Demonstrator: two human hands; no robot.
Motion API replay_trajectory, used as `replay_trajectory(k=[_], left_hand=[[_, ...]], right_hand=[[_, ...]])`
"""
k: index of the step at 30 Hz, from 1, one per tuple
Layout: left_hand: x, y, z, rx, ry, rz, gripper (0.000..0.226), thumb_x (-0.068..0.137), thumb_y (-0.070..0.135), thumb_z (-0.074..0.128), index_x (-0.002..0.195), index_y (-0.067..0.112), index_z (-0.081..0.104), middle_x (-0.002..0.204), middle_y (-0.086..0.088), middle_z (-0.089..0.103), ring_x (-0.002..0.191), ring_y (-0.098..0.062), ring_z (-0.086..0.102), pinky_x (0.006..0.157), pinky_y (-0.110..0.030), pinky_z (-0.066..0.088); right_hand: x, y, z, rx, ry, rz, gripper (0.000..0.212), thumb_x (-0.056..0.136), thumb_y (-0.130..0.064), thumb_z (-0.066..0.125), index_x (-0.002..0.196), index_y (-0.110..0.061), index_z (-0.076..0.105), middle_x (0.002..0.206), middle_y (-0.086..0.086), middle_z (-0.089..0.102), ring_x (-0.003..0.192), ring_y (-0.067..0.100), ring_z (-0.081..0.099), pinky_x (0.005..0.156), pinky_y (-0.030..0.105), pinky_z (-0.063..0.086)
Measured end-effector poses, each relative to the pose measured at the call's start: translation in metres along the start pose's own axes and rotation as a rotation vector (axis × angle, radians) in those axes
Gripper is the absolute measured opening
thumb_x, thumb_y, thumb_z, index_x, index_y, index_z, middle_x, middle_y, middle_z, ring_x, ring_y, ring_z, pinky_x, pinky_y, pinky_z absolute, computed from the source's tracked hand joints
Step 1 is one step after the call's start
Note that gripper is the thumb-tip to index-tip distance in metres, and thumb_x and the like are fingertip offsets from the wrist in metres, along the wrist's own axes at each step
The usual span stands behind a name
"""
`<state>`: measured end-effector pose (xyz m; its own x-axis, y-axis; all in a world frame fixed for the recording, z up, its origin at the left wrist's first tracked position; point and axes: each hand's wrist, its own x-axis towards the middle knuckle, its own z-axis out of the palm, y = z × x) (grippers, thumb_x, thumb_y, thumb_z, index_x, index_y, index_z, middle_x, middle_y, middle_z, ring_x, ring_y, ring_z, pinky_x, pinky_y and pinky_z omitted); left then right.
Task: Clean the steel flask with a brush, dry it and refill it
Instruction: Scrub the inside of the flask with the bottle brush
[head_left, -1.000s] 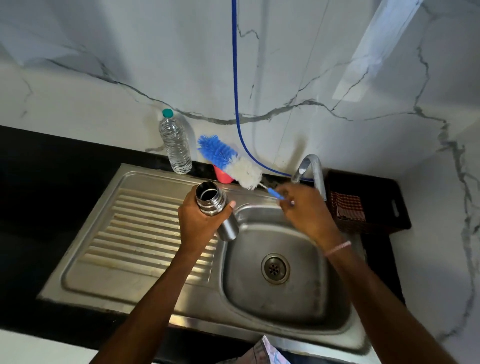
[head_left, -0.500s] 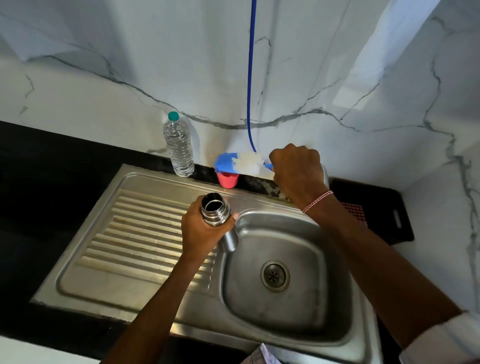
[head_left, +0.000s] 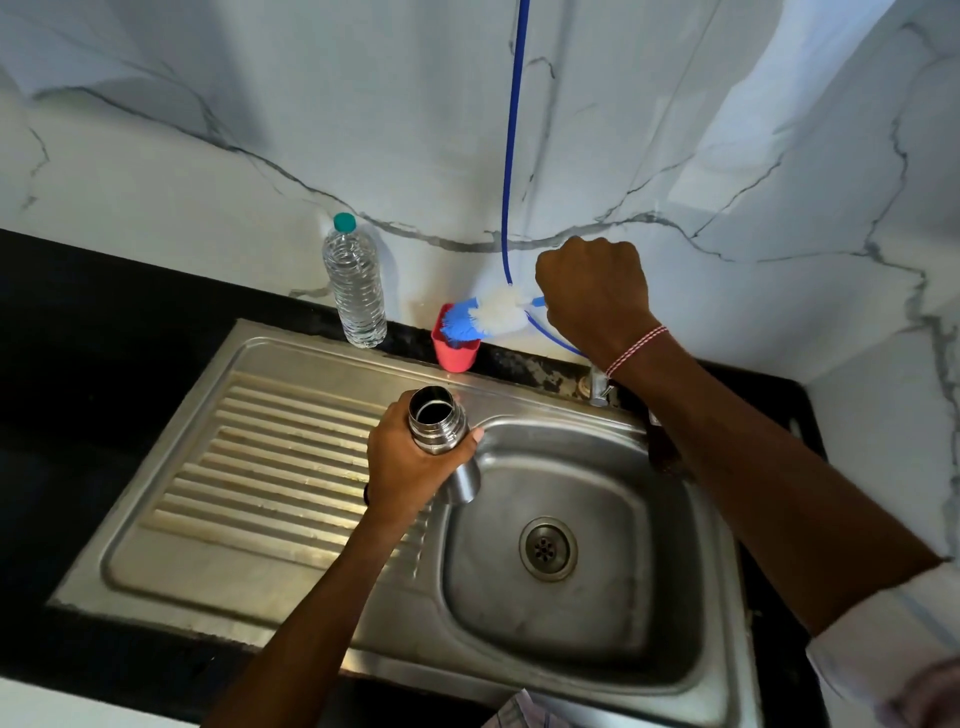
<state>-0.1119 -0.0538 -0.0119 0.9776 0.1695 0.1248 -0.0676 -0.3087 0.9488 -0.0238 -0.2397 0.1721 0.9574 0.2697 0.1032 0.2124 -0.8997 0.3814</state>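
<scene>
My left hand (head_left: 410, 467) grips the open steel flask (head_left: 435, 426) over the left rim of the sink basin (head_left: 597, 613), its mouth facing up and no lid on it. At the back wall my right hand (head_left: 595, 296) holds the blue handle of the bottle brush (head_left: 488, 318). The brush's blue and white bristle head points left and dips into the pink cup (head_left: 456, 353) behind the sink. The handle is mostly hidden in my fist.
A clear plastic water bottle (head_left: 355, 283) with a green cap stands left of the pink cup. A thin blue hose (head_left: 511, 156) runs down the marble wall. My right forearm hides most of the tap (head_left: 598, 387). A ribbed draining board (head_left: 270, 467) lies left of the basin.
My right hand carried the brush from above the basin back to the wall and lowered its head into the pink cup. My left hand and the flask stayed in place.
</scene>
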Motion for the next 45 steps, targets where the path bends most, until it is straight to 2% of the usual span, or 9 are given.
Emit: replay_trajectory(k=[9,14,17,20,24,28,32,36,45], left_hand=[[-0.002,-0.007,-0.001,-0.014,-0.029,-0.026,0.057,0.062,0.049,0.092,0.108,0.027,0.067,0.100,0.009,0.075,0.093,-0.012,0.073,0.086,-0.040,0.060],[0.001,-0.007,-0.002,-0.133,0.016,-0.174,0.058,0.065,0.030,0.098,0.113,0.022,0.066,0.099,0.006,0.075,0.090,-0.010,0.073,0.086,-0.033,0.059],[0.013,-0.007,-0.003,-0.317,-0.022,-0.323,0.078,0.066,0.045,0.093,0.126,0.022,0.048,0.107,0.002,0.069,0.096,-0.017,0.069,0.086,-0.034,0.057],[0.025,-0.006,0.002,-0.309,-0.037,-0.481,0.067,0.083,0.055,0.076,0.126,0.021,0.037,0.108,-0.001,0.060,0.102,-0.019,0.061,0.092,-0.036,0.052],[0.022,-0.014,0.009,-0.384,-0.079,-0.702,0.091,0.064,0.093,0.065,0.115,0.019,0.049,0.113,-0.015,0.065,0.108,-0.033,0.066,0.098,-0.056,0.055],[0.010,-0.029,0.007,-0.543,-0.165,-0.815,0.110,0.066,0.095,0.063,0.131,0.007,0.058,0.123,-0.029,0.067,0.111,-0.047,0.069,0.093,-0.064,0.057],[0.004,-0.030,0.001,-0.521,-0.139,-0.753,0.100,0.069,0.093,0.062,0.124,0.010,0.059,0.119,-0.031,0.067,0.110,-0.049,0.068,0.093,-0.064,0.057],[0.008,-0.025,-0.008,-0.405,-0.067,-0.624,0.067,0.070,0.089,0.066,0.101,0.030,0.058,0.112,-0.028,0.067,0.106,-0.049,0.068,0.096,-0.067,0.053],[0.012,-0.008,-0.013,-0.300,-0.025,-0.398,0.066,0.070,0.080,0.064,0.107,0.026,0.062,0.079,0.018,0.066,0.076,0.000,0.062,0.077,-0.028,0.049]], right_hand=[[0.012,-0.008,-0.015,0.013,-0.055,-0.017,0.007,0.091,-0.011,0.064,0.096,-0.016,0.061,0.069,0.002,0.036,0.086,0.029,0.066,0.070,0.034,0.036],[-0.021,0.008,-0.022,-0.029,0.005,0.078,0.017,0.083,-0.008,0.070,0.076,-0.015,0.056,0.070,0.008,0.054,0.074,0.035,0.066,0.062,0.033,0.034],[-0.052,0.021,-0.014,-0.033,-0.050,0.195,0.010,0.082,-0.011,0.070,0.077,-0.019,0.065,0.069,0.003,0.055,0.069,0.033,0.066,0.058,0.031,0.035],[-0.076,0.022,-0.005,-0.009,-0.072,0.256,0.015,0.081,-0.011,0.068,0.084,-0.025,0.070,0.076,0.000,0.062,0.068,0.030,0.064,0.056,0.030,0.036],[-0.064,0.014,0.001,0.029,-0.034,0.208,0.015,0.084,-0.010,0.066,0.087,-0.024,0.070,0.082,0.000,0.063,0.072,0.029,0.065,0.059,0.031,0.036],[-0.037,0.002,-0.005,0.018,-0.022,0.101,0.013,0.089,-0.008,0.062,0.095,-0.017,0.068,0.088,0.006,0.066,0.082,0.030,0.067,0.065,0.033,0.039],[-0.007,-0.012,-0.013,-0.036,-0.047,0.029,0.019,0.089,-0.004,0.061,0.103,-0.016,0.066,0.090,0.006,0.062,0.093,0.031,0.067,0.071,0.035,0.036],[0.014,-0.021,-0.011,-0.062,-0.067,-0.028,0.025,0.090,-0.003,0.059,0.111,-0.014,0.067,0.099,0.006,0.065,0.098,0.032,0.066,0.074,0.035,0.039],[0.050,-0.050,-0.006,-0.209,-0.015,-0.170,0.020,0.095,-0.006,0.061,0.112,-0.011,0.068,0.097,0.006,0.068,0.091,0.029,0.069,0.072,0.036,0.043]])
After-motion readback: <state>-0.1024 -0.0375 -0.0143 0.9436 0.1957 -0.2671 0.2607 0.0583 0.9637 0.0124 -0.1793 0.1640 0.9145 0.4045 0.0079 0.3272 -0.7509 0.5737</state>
